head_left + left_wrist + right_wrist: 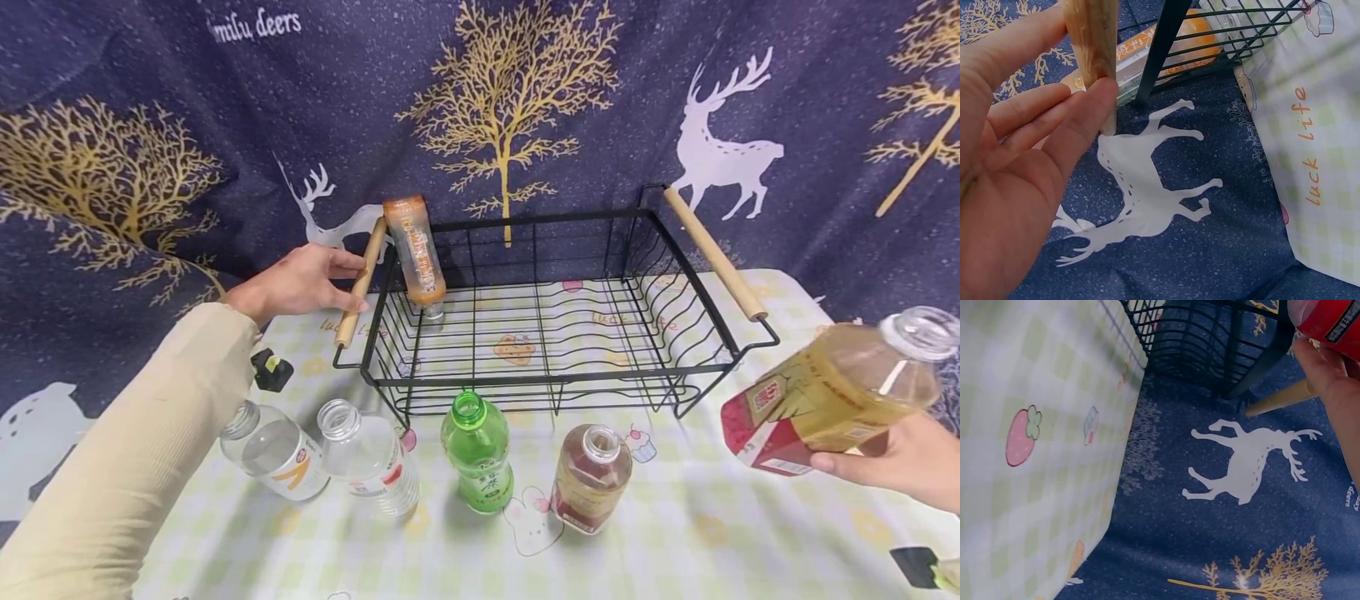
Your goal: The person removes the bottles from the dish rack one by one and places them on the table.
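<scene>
My left hand (311, 279) pinches the wooden handle (363, 279) at the left end of a black wire basket (558, 379), thumb and fingers on either side of it. Tilted inside the basket's back left corner is a clear bottle with an orange label (415, 250), neck down. Off to the right, my right hand (888, 462) grips a large plastic bottle with a gold and red label (832, 400), tipped with its neck toward the upper right. Only part of that bottle's red label (1335, 328) shows in the right wrist view.
Before the basket stand two clear bottles (281, 454) (371, 458), a green bottle (480, 458) and a smaller brown-tinted bottle (592, 483). A second wooden handle (716, 254) is at the basket's right end. Dark deer-print cloth (337, 108) hangs behind the checked tablecloth (675, 533).
</scene>
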Motion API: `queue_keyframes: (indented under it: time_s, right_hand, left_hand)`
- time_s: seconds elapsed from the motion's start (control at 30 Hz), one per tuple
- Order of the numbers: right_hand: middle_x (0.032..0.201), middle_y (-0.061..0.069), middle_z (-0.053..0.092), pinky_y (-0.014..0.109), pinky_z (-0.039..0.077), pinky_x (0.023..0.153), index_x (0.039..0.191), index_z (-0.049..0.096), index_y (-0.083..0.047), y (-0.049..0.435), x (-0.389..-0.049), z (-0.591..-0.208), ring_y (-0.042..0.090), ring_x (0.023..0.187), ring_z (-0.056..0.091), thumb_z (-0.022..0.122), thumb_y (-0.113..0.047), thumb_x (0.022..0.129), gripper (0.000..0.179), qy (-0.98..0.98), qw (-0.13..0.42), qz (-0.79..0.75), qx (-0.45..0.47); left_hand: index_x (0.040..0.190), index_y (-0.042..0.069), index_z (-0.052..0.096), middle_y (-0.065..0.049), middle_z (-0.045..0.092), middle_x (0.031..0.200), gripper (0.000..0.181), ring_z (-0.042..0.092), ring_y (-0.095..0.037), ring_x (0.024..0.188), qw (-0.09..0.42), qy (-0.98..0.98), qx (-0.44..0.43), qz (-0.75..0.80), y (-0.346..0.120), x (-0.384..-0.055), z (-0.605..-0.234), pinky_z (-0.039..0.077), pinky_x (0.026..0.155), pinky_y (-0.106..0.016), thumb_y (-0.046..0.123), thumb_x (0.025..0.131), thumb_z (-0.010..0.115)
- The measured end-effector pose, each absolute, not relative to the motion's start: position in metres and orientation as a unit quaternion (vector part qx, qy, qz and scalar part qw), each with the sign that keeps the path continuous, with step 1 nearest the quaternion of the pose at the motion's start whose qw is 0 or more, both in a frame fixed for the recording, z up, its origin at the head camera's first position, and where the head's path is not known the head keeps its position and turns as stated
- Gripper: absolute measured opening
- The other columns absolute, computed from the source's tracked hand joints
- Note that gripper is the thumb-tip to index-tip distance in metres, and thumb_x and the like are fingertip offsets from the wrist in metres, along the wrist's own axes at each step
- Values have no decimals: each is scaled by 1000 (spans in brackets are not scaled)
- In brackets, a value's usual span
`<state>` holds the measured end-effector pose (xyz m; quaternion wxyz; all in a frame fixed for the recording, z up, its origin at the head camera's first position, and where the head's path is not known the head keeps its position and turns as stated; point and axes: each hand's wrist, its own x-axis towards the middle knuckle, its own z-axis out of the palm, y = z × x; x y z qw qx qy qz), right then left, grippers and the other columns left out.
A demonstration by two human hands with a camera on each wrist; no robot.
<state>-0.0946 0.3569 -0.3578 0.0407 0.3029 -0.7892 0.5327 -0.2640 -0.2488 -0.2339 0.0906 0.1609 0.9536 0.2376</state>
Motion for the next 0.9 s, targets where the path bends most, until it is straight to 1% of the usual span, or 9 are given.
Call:
queue_keyframes:
  time_s: [0.1, 0.2, 0.3, 0.4, 0.47, 0.6, 0.7, 0.8, 0.9]
  right_hand:
    - [134, -6, 59, 9, 48, 85, 147, 44, -13, 359, -98, -365, 1, 116, 58, 59, 40, 63, 101, -749, 9, 580, 320]
    - [138, -9, 56, 6, 42, 90, 150, 39, -12, 358, -98, -371, -2, 120, 53, 61, 39, 63, 103, -772, 9, 557, 306]
    - [138, -15, 51, 3, 39, 87, 151, 35, -18, 356, -95, -375, -8, 121, 48, 67, 34, 62, 108, -827, 24, 484, 286]
    - [135, -17, 49, 6, 42, 80, 150, 33, -20, 352, -93, -378, -10, 119, 46, 73, 28, 59, 111, -855, 38, 437, 275]
    - [132, -18, 51, 9, 44, 76, 148, 35, -22, 350, -92, -380, -10, 117, 47, 77, 25, 59, 109, -862, 42, 425, 272]
    - [129, -17, 54, 8, 45, 79, 148, 36, -19, 347, -91, -386, -9, 116, 49, 80, 21, 58, 107, -865, 44, 415, 278]
    - [129, -17, 54, 9, 45, 80, 149, 34, -20, 347, -91, -391, -8, 116, 49, 80, 20, 61, 107, -866, 30, 416, 275]
    - [127, -19, 56, 10, 44, 79, 148, 36, -23, 347, -91, -396, -8, 115, 50, 81, 17, 63, 104, -871, 14, 414, 265]
    - [127, -17, 58, 9, 43, 82, 147, 39, -21, 346, -91, -401, -7, 115, 51, 81, 17, 65, 99, -866, 2, 424, 263]
  left_hand:
    - [140, -11, 49, -27, 58, 134, 69, 53, -39, 128, 94, 953, 157, 242, -249, -264, -234, 43, 106, -52, 14, 84, 82]
    - [140, -11, 48, -27, 57, 134, 70, 54, -39, 127, 98, 952, 156, 246, -249, -264, -235, 43, 106, -52, 14, 84, 82]
    - [140, -12, 48, -27, 57, 134, 71, 54, -39, 126, 99, 951, 158, 247, -249, -264, -235, 43, 106, -52, 15, 84, 82]
    - [140, -12, 48, -27, 57, 134, 71, 54, -40, 126, 98, 952, 160, 243, -249, -264, -235, 42, 106, -53, 15, 84, 83]
    - [140, -12, 48, -27, 57, 134, 71, 55, -40, 125, 98, 952, 160, 242, -249, -264, -235, 42, 107, -53, 15, 84, 83]
    - [140, -11, 48, -26, 58, 134, 70, 54, -40, 126, 99, 952, 158, 242, -249, -264, -235, 41, 107, -53, 14, 84, 82]
    - [140, -11, 49, -25, 58, 134, 70, 54, -40, 127, 99, 952, 154, 244, -248, -264, -234, 42, 107, -52, 15, 84, 82]
    - [141, -10, 49, -24, 58, 135, 69, 53, -39, 128, 101, 952, 147, 248, -248, -264, -234, 43, 106, -52, 13, 84, 81]
    - [141, -9, 48, -25, 57, 136, 69, 53, -38, 128, 104, 951, 144, 252, -248, -264, -234, 43, 106, -52, 13, 85, 81]
